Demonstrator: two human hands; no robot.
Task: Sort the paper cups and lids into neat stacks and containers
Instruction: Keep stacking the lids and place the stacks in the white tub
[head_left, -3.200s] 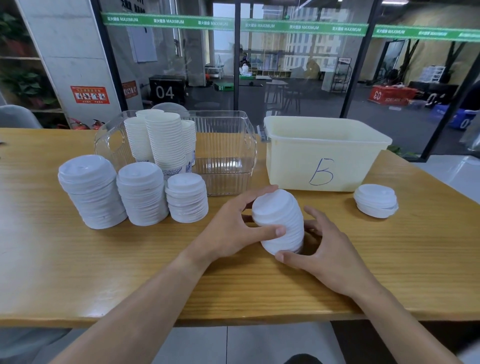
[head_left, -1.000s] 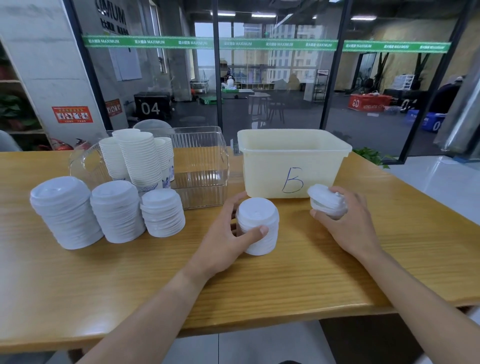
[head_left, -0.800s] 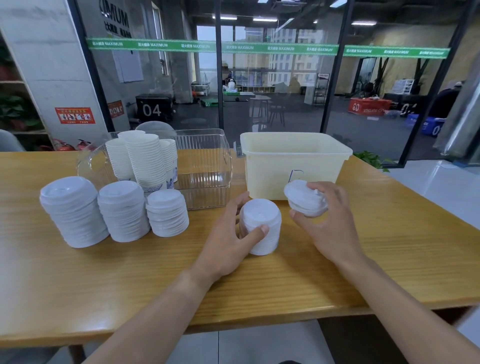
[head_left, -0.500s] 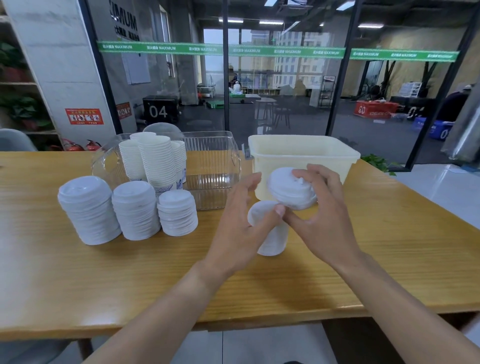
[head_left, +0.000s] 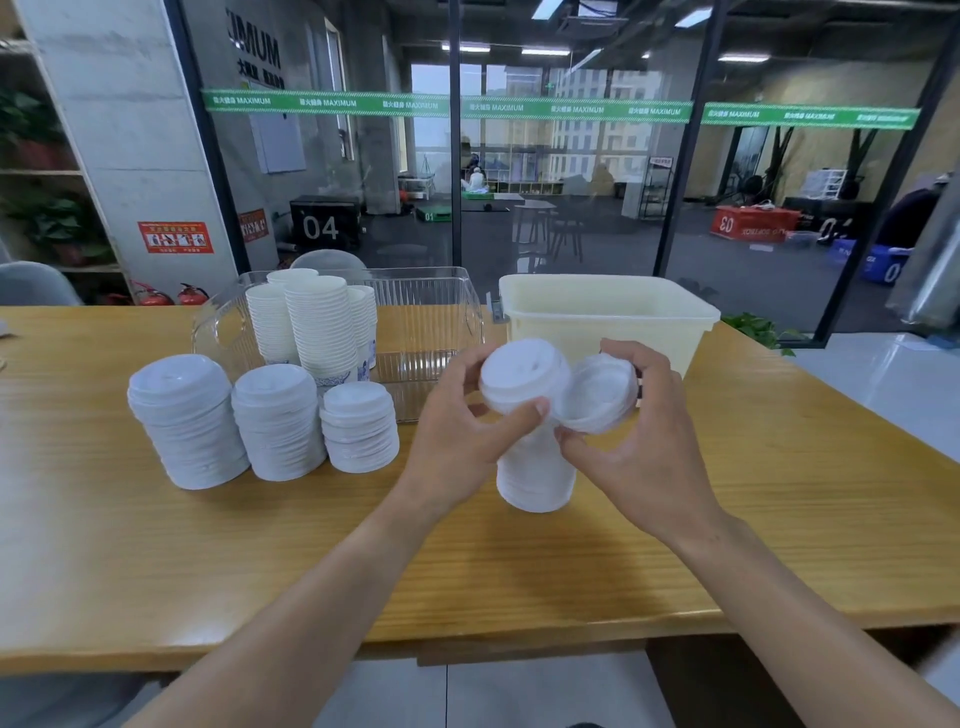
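White plastic lids fill the middle of the wooden desk (head_left: 779, 509). The left hand (head_left: 462, 436) curls round the top of a tall lid stack (head_left: 535, 467) whose base rests on the desk near the middle, thumb pressed on its front. The right hand (head_left: 639, 447) pinches a smaller bunch of lids (head_left: 597, 392), tilted with its hollow side facing the camera and touching the top of the tall stack on its right. Three finished lid stacks (head_left: 275, 421) stand in a row toward the left edge, shrinking in height from left to right. Just behind them, toward the far edge, a clear ribbed container (head_left: 431, 322) holds nested paper cups (head_left: 317, 322) in its left part. Beside it on the right sits a cream plastic bin (head_left: 675, 322), partly hidden by the hands.
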